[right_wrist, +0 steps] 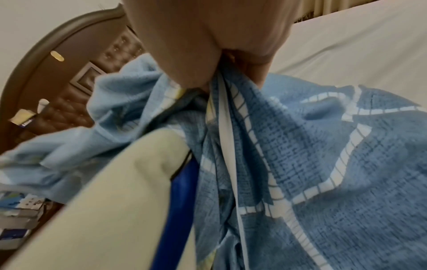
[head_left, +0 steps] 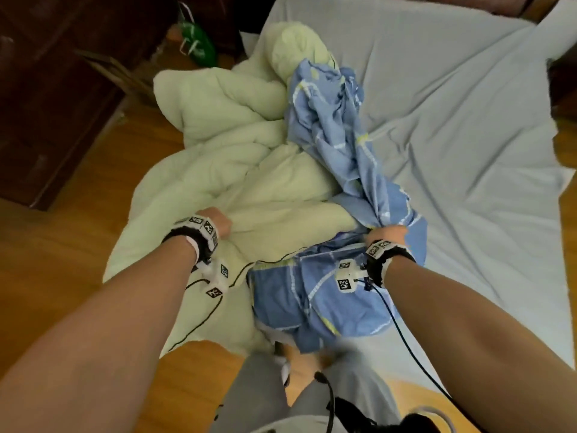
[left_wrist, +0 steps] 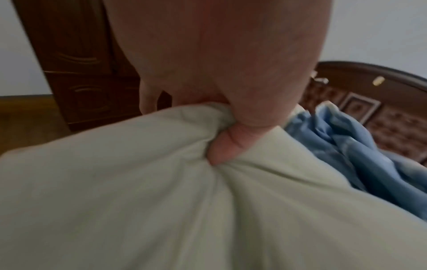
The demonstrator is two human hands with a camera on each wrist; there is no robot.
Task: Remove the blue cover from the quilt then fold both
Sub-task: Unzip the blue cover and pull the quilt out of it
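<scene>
A pale cream quilt (head_left: 237, 157) lies crumpled over the bed's left edge and hangs toward the floor. My left hand (head_left: 218, 225) grips a bunched fold of the quilt (left_wrist: 161, 191), thumb pressed into the cloth. The blue cover (head_left: 331, 126) with white and yellow lines trails from the quilt's far end down to my right hand (head_left: 388, 234), which clutches a gathered bunch of it. More of the blue cover (right_wrist: 323, 164) is heaped below that hand near the bed's edge. The quilt (right_wrist: 104, 201) shows beside the cover in the right wrist view.
A light grey sheet (head_left: 452, 120) covers the bed to the right. A dark wooden wardrobe (head_left: 56, 98) stands at left on the wooden floor (head_left: 62, 260). A padded headboard (left_wrist: 381, 113) is beyond. A green bag (head_left: 196, 42) sits by the bed. Cables run from both wrists.
</scene>
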